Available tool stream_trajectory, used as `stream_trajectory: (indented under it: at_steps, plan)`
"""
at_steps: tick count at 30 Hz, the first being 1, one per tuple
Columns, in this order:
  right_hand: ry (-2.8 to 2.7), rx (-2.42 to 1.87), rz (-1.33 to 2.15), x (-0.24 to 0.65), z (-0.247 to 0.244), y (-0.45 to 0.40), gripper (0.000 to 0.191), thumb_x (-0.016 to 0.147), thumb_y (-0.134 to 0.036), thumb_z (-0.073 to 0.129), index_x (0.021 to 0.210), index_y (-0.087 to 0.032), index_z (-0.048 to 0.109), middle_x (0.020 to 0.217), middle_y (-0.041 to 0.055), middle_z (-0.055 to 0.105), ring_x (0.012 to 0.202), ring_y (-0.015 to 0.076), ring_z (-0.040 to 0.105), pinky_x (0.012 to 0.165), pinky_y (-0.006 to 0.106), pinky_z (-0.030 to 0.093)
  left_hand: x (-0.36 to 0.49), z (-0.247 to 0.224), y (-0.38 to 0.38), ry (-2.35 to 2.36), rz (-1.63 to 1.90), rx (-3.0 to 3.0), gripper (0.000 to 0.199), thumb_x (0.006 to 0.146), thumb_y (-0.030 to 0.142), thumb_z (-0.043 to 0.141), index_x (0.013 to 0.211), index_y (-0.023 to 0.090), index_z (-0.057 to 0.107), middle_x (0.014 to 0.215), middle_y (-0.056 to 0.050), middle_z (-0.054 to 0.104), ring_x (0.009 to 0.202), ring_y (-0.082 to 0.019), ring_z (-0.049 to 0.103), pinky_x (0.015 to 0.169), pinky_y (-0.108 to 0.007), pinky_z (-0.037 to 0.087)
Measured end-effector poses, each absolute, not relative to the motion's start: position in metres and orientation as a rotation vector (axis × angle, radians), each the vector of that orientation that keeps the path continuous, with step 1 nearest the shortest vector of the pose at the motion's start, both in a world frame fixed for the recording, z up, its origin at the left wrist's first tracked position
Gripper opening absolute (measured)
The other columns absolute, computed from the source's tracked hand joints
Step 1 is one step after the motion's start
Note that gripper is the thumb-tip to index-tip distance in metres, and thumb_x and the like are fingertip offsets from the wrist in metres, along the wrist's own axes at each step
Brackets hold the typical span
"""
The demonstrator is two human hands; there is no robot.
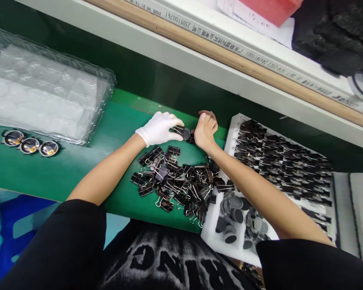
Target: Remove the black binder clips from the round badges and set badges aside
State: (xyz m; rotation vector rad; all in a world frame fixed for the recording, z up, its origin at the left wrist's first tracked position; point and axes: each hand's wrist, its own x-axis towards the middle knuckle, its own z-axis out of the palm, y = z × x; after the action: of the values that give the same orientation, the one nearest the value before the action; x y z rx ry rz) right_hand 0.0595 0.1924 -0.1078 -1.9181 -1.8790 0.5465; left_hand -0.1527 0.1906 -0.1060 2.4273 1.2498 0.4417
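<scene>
Smooth and green, the tabletop (69,173) runs beneath both hands, a pale-edged shelf (175,50) beyond them. Well to their left sits a clear tray (107,86), three shiny rounds (29,145) at its near side. To their right are a foam tray (232,129) packed with clips and, nearer the body, a bin (210,217) of loose discs. Just short of the hands spreads a tangled heap of clips (161,173); a wrist brushing it could drag several along by their wire handles. The left hand (162,127), gloved, pinches a clip (178,129) between the hands, a dark disc (186,134) at its mouth. The right hand (206,129), bare, curls close beside; I cannot tell whether it grips anything. Should the left pinch slacken or press unevenly, the disc could slip askew, or the clip could snap down and mark it.
</scene>
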Motion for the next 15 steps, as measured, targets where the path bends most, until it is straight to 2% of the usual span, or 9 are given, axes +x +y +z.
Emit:
stream_trajectory:
  at_steps: [10,15]
  plan:
    - [-1.91,-1.918,0.593,0.0615,-0.1086,0.1939,0.063,0.106,-0.051,-0.005,0.137,-0.03,0.046,0.154,0.0116,0.043,0.16,0.0234,0.021,0.129,0.061,0.015,-0.1444,-0.1079,0.1922,1.221,0.441,2.463,0.05,0.091,0.06,0.072,0.129,0.027,0.072,0.125,-0.007,0.074,0.118,-0.033,0.064,0.099,-0.045,0.041]
    - [-1.904,-1.937,0.639,0.0591,-0.1071,0.1959,0.06,0.107,-0.051,0.001,0.141,-0.028,0.045,0.159,0.0123,0.041,0.16,0.0236,0.019,0.129,0.06,0.013,-0.1459,-0.1077,0.1922,1.211,0.443,2.464,0.05,0.092,0.058,0.072,0.131,0.026,0.071,0.127,-0.008,0.074,0.12,-0.033,0.064,0.101,-0.045,0.042]
